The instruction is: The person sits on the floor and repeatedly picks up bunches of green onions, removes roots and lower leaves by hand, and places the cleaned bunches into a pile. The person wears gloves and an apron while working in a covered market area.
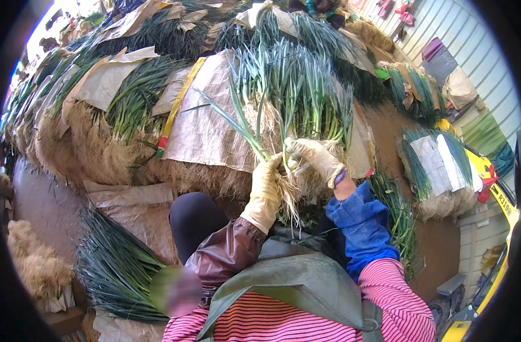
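My left hand (pixel 266 188), in a cream glove, grips a few green onion stalks (pixel 250 134) near their base, with stringy pale roots (pixel 292 196) hanging below. Beside it my right hand (pixel 314 157), also gloved, has its fingers pinched at the base of a stalk held there; the exact contact is partly hidden. Just behind both hands stands a thick bunch of green onions (pixel 309 91), leaves up and roots down, on brown paper sheets (pixel 206 114) with a yellow strap (pixel 180 105) to the left.
Long rows of rooted onion bundles (pixel 129 97) fill the back. Loose leafy onions (pixel 115 262) lie at lower left, beside a root-heavy pile (pixel 38 262). A paper-covered bundle (pixel 437 165), yellow metal equipment (pixel 505 211) and a white slatted wall (pixel 465 40) are to the right.
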The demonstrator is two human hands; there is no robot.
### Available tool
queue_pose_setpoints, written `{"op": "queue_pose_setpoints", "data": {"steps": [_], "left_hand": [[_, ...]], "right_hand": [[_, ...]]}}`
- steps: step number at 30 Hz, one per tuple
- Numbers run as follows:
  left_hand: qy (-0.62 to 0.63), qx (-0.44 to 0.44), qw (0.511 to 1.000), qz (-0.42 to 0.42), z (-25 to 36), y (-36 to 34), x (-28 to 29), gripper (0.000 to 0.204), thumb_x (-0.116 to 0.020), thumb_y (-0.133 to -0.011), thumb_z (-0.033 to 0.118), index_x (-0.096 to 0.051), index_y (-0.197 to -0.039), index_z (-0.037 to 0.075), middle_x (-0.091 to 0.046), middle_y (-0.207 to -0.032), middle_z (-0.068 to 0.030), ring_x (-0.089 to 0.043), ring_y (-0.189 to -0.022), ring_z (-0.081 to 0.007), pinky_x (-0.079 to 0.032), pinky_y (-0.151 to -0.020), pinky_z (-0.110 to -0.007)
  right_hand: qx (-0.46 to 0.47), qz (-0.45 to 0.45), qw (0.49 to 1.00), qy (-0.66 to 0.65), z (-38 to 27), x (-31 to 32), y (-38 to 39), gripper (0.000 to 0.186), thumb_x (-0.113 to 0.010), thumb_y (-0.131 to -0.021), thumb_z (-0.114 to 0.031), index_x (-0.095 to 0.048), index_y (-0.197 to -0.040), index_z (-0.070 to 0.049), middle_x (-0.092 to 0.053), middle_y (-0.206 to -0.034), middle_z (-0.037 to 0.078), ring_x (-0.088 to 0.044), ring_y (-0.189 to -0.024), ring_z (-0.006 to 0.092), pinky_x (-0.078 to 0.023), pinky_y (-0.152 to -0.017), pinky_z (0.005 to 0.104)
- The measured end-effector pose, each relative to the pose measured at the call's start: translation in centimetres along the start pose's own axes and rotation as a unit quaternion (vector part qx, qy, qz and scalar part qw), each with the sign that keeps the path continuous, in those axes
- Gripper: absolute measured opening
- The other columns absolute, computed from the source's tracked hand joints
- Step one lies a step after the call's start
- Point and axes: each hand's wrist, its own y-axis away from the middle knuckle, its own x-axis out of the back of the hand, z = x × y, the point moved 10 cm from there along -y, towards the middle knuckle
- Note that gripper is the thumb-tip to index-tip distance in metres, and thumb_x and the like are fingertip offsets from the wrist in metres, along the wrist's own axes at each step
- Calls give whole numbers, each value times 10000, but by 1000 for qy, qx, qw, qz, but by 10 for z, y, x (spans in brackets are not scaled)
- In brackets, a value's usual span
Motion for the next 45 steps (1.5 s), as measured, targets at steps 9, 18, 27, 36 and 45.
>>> {"op": "queue_pose_setpoints", "data": {"steps": [9, 18, 27, 36, 45], "left_hand": [[-93, 11, 995, -19, -15, 19, 5, 147, -644, -852, 158, -612, -840, 15, -624, -758, -68, -590, -647, -152, -511, -609, -276], [-134, 44, 989, -44, -18, 27, 13, 121, -651, -849, 117, -609, -932, 39, -577, -718, -7, -547, -586, -106, -489, -531, -252], [-219, 15, 972, -86, -7, 42, -9, 283, -658, -856, 216, -645, -1044, 5, -592, -777, 27, -461, -619, -49, -359, -574, -185], [-69, 15, 996, -56, 2, 39, 5, 296, -561, -886, 160, -583, -1097, -47, -662, -956, -205, -671, -807, -298, -557, -795, -394], [-74, 3, 997, -35, 2, 37, -5, 284, -545, -898, 164, -588, -1080, -50, -645, -876, -163, -634, -718, -236, -551, -700, -334]], "right_hand": [[182, 142, 964, -135, -23, 8, -24, 142, -523, -938, -99, -621, -969, -1, -656, -840, 72, -621, -650, 132, -503, -503, 231], [-26, -91, 994, -54, 9, -59, -27, 318, -682, -851, -323, -652, -974, -31, -636, -784, 1, -560, -652, 77, -440, -586, 213], [96, 32, 986, -135, -11, -4, 0, 189, -631, -891, -155, -634, -1038, -36, -664, -826, 7, -557, -636, 58, -450, -594, 199], [183, 194, 952, -151, -21, 121, 138, 315, -605, -904, -262, -561, -1106, -24, -637, -856, 53, -592, -623, 97, -550, -573, 247], [-458, 163, 700, 522, 291, 314, 379, 301, -620, -873, -263, -652, -940, 30, -674, -878, 181, -656, -819, 271, -517, -706, 394]]}}
